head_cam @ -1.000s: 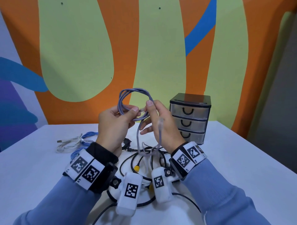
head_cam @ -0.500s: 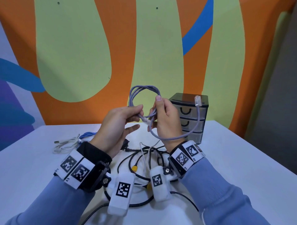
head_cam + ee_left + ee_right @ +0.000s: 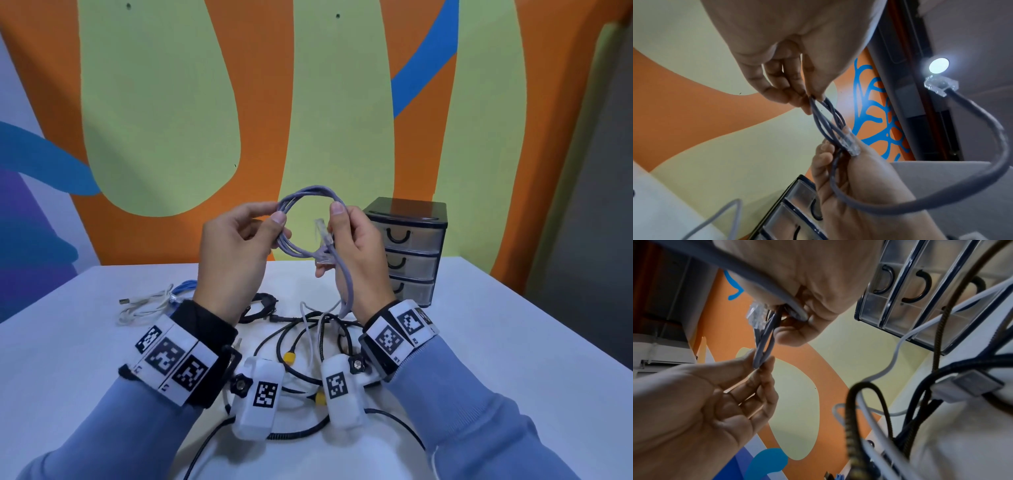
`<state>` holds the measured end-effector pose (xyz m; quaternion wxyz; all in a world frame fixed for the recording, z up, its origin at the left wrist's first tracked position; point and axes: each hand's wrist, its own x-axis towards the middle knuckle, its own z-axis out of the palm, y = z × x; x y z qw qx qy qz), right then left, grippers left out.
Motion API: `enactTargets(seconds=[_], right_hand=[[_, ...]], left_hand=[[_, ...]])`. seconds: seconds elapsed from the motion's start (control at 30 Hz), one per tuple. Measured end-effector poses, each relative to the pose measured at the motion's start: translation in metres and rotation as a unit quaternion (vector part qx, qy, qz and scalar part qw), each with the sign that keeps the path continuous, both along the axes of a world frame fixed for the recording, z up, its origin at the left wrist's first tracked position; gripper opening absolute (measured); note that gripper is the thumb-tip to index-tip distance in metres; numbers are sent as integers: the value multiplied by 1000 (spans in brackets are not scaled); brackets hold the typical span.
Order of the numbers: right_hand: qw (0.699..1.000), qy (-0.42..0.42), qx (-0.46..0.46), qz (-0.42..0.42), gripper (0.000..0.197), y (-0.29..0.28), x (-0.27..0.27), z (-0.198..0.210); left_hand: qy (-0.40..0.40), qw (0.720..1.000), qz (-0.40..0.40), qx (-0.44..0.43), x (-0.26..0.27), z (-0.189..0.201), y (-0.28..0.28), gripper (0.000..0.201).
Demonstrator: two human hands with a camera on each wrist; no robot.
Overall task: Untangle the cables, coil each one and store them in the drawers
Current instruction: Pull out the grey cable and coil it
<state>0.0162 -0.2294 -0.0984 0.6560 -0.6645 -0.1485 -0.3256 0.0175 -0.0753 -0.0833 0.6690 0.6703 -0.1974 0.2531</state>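
A lilac network cable (image 3: 310, 194) hangs as a coil of several loops in the air above the table. My left hand (image 3: 239, 246) pinches the coil's left side between thumb and fingers (image 3: 797, 97). My right hand (image 3: 356, 250) grips the coil's right side, and the cable's free tail (image 3: 347, 284) runs over that palm. One clear plug (image 3: 323, 233) stands up by my right thumb, another clear plug (image 3: 851, 142) lies against the loops. Below my wrists lies a tangle of black cables (image 3: 308, 346) with yellow ends and thin white leads.
A small three-drawer unit (image 3: 407, 246) stands at the back right of the white table (image 3: 513, 342), all drawers closed. A white cable (image 3: 144, 305) and a blue cable (image 3: 185, 286) lie at the left. The painted wall rises behind the table.
The cable's free end, which arced out to the right with its plug up half a second ago, has come round inside the coil. Both hands rose and shifted along the loops.
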Motion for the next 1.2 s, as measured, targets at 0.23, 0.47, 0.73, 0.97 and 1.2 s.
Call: enactTargets(seconds=[0.23, 0.47, 0.73, 0.97, 1.2], right_hand=[[1000, -13, -2, -4, 39, -1, -12, 7], [991, 26, 73, 107, 36, 0, -12, 11], [954, 56, 233, 181, 28, -2, -12, 15], [980, 6, 200, -5, 31, -13, -3, 14], [977, -28, 208, -37, 32, -18, -3, 14]], left_hand=[[40, 998, -34, 23, 6, 0, 3, 14], [14, 997, -18, 73, 5, -3, 3, 19], [6, 997, -3, 80, -1, -2, -4, 11], [117, 975, -191, -15, -25, 9, -13, 58], [70, 945, -314, 55, -25, 10, -3, 39]])
